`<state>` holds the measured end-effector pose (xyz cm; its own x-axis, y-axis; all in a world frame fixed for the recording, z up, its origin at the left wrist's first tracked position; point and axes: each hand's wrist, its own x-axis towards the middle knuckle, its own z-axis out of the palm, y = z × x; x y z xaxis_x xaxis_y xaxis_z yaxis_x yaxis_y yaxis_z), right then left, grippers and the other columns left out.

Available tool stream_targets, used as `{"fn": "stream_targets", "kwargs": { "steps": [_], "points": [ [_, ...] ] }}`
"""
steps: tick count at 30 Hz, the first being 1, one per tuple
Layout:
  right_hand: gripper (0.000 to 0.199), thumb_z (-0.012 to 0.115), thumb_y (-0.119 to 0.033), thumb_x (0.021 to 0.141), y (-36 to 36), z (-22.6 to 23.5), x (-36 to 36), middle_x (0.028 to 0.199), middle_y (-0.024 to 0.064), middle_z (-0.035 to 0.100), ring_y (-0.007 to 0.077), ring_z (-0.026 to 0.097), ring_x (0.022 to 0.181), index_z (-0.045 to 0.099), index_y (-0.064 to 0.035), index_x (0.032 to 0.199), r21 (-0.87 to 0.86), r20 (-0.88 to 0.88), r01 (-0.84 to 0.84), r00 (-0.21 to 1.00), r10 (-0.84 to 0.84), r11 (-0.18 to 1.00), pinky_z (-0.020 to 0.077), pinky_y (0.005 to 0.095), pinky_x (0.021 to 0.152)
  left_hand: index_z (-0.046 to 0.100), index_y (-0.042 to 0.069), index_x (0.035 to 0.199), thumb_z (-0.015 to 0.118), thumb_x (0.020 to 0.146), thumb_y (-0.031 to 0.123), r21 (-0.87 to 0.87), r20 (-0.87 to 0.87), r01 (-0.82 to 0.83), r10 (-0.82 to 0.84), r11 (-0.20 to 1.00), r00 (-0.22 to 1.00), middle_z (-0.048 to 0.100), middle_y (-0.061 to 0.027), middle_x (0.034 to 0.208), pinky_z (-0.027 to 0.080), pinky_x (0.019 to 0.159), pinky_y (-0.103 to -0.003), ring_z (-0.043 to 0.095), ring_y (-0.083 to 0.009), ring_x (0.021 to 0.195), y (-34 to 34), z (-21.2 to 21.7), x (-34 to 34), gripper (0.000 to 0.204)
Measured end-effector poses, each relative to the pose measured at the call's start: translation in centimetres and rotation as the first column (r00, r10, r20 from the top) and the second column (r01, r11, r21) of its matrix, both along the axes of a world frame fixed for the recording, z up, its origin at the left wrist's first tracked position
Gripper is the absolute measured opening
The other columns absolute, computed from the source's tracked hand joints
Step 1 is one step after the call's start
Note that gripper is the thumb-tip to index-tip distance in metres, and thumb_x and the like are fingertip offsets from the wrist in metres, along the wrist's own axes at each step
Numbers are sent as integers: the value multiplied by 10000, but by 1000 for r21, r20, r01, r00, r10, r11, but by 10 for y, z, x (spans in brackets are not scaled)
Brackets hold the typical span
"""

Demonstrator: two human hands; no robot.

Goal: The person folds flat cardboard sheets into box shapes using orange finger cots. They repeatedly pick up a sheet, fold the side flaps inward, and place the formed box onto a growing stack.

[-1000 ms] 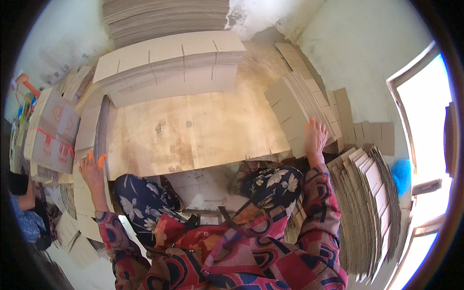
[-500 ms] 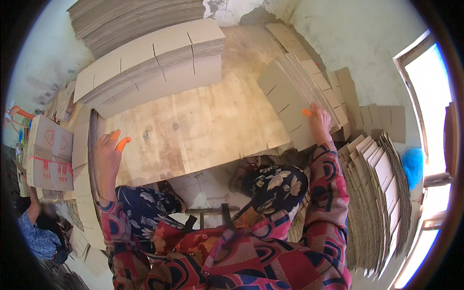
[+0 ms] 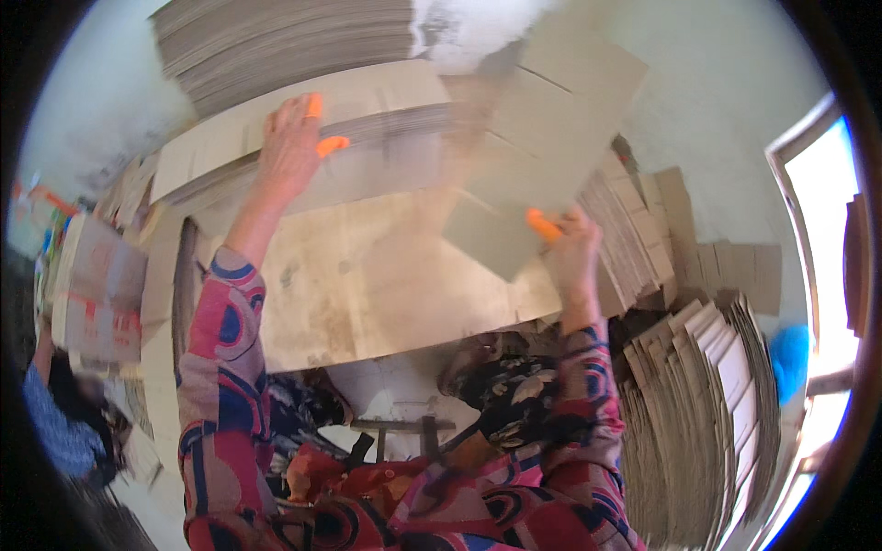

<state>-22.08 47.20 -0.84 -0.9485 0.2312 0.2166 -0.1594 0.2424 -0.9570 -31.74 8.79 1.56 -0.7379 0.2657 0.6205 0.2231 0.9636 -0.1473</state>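
Worn wooden table [image 3: 386, 285], right hand [image 3: 571, 262] gripping tan cardboard sheet [image 3: 542, 156]

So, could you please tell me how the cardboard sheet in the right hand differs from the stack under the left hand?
The cardboard sheet is a single piece, lifted and tilted in the right hand; the cardboard stack holds many sheets lying flat on the table under the left hand. The sheet looks motion-blurred, the stack sharper. Both are plain brown cardboard.

Matt grey-brown cardboard sheet [image 3: 542, 147]; stacked cardboard blanks [image 3: 367, 138], dull and fibrous; desk [image 3: 367, 275] of worn, stained wood, possibly plywood; orange fingertip covers [image 3: 542, 225], probably rubber
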Motion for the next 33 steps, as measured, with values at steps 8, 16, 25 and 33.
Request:
{"fn": "stream_targets", "kwargs": {
  "steps": [8, 16, 25, 33],
  "points": [
    [165, 749, -150, 813, -60, 16, -2, 588, -12, 547, 66, 501, 484, 658, -18, 772, -24, 45, -234, 971, 235, 972, 332, 220, 424, 595, 14, 957, 569, 872, 102, -209, 170, 40, -4, 977, 985, 595, -122, 992, 445, 813, -420, 555, -278, 959, -15, -37, -58, 125],
    [206, 747, -113, 811, -76, 22, -15, 551, -10, 532, 53, 436, 372, 599, -28, 695, -447, -97, -342, 937, 334, 827, 283, 224, 343, 608, 34, 809, 613, 824, 96, -48, 161, 190, -180, 980, 970, 628, -122, 804, 475, 674, -408, 593, -287, 812, -29, -15, -60, 64],
    [124, 531, 45, 836, -100, 18, -20, 655, 73, 610, 115, 493, 367, 651, 70, 850, -388, 46, -154, 981, 186, 909, 341, 236, 332, 492, -14, 616, 759, 754, 197, 599, 197, 136, -310, 789, 930, 444, -107, 558, 354, 535, -335, 387, -234, 522, -34, 1, -51, 367],
    [96, 537, 19, 837, -109, 12, -4, 652, 113, 584, 154, 510, 368, 597, 91, 817, -293, 58, -41, 996, 60, 955, 370, 252, 352, 581, 42, 1135, 612, 741, 12, -63, 48, 410, -407, 910, 912, 573, -77, 1066, 508, 712, -325, 535, -242, 909, -8, 6, -30, 397]
  ]
}}
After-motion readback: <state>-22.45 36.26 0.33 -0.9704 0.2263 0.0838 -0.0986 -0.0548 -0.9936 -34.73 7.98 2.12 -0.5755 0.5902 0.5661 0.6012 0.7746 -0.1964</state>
